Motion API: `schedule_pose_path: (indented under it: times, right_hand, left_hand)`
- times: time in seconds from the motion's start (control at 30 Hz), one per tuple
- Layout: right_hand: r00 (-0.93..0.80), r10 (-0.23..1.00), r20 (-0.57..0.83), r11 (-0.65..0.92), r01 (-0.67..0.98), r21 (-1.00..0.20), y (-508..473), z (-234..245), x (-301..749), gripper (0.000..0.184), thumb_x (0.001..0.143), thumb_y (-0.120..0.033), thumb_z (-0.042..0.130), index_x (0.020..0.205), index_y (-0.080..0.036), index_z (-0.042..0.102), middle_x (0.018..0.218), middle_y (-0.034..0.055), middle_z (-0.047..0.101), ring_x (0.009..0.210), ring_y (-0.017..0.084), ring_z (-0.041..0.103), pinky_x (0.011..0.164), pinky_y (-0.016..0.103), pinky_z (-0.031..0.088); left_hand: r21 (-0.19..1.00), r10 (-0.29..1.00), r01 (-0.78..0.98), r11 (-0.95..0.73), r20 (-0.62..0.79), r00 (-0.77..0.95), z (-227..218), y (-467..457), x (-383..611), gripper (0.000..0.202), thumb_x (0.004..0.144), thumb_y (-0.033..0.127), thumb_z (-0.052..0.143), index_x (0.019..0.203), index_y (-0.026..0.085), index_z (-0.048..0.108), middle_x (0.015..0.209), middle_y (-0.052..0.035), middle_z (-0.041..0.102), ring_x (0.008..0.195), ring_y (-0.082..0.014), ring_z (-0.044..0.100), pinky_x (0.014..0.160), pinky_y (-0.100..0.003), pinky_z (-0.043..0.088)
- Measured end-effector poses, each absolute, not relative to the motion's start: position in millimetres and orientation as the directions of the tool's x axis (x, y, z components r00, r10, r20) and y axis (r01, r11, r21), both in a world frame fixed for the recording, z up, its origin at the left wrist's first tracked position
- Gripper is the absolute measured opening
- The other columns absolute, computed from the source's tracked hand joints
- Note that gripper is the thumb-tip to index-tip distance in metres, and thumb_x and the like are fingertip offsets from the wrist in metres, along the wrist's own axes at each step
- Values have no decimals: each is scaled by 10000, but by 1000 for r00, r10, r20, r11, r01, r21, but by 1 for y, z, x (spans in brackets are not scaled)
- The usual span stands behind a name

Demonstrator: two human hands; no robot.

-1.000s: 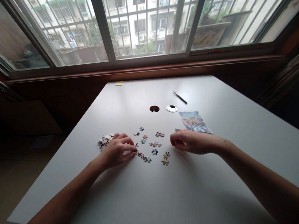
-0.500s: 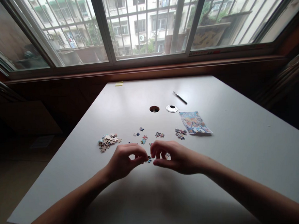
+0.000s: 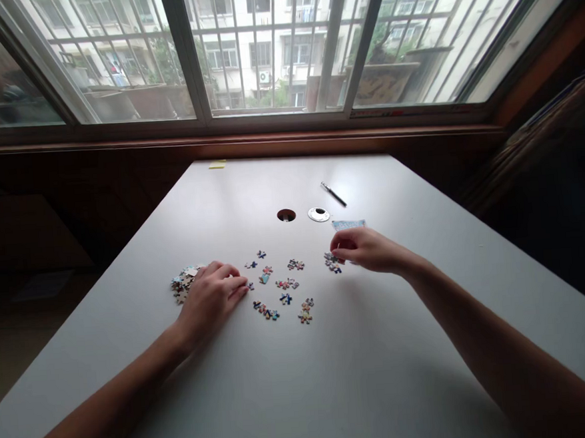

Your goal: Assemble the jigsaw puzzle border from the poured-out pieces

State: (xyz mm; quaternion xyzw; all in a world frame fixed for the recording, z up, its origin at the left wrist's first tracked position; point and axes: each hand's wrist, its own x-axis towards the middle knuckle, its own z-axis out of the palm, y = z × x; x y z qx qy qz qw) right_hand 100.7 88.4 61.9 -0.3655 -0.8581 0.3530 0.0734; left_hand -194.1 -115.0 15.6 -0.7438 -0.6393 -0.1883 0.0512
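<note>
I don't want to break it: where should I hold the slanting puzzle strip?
Probably by both ends, coming from the near side: the strip lies flat, long and narrow, so lifting one end might bend it. Other pieces lie beyond it.

Smooth tabletop (image 3: 377, 360), shiny metallic disc (image 3: 313, 216)

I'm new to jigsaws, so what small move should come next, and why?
Perhaps pinch the small, dark-blue puzzle piece with the bare left hand: its fingertips are close beside that piece, which lies apart from the curved, multicoloured strip of pieces.
</note>
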Motion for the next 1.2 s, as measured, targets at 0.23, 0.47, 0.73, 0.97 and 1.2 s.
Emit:
schedule_pose_path:
  times: [0.23,0.47,0.73,0.97,1.2]
  right_hand:
    - [-793,574,-205,677,601,-425,85,52,98,119,759,-265,624,813,-187,695,761,36,675,679,153,574,597,273,398]
    - [-922,384,-41,618,290,-731,20,71,72,182,871,-356,606,944,-196,650,783,18,673,676,123,593,610,248,452]
    - [-953,303,25,551,153,-820,-19,67,55,137,886,-178,559,967,-192,669,787,14,703,669,113,622,622,230,477]
    - [-786,617,-36,709,576,-407,82,66,99,164,833,-167,565,806,-173,727,834,73,719,764,187,635,706,306,456]
    - [-831,516,-209,742,555,-376,99,54,113,42,783,-213,649,804,-208,685,758,27,679,695,159,579,622,272,388]
  left_hand:
    - [297,946,941,-163,319,64,18,-112,-192,67,909,249,624,893,221,683,958,-33,711,996,-242,565,894,-419,395]
    - [708,912,580,-404,358,199,31,-126,-156,85,919,216,624,942,186,701,890,-43,719,780,-134,655,700,-245,518]
    - [761,909,499,-415,371,190,32,-135,-140,45,888,181,657,903,168,697,817,-40,732,732,-131,680,686,-224,535]
    - [594,862,699,-398,504,62,28,-125,-159,59,881,127,605,849,167,634,788,-21,661,724,-121,611,681,-241,486]
    - [513,842,823,-244,533,-83,27,-117,-177,45,873,165,609,830,178,613,791,-10,642,746,-141,581,722,-278,465]
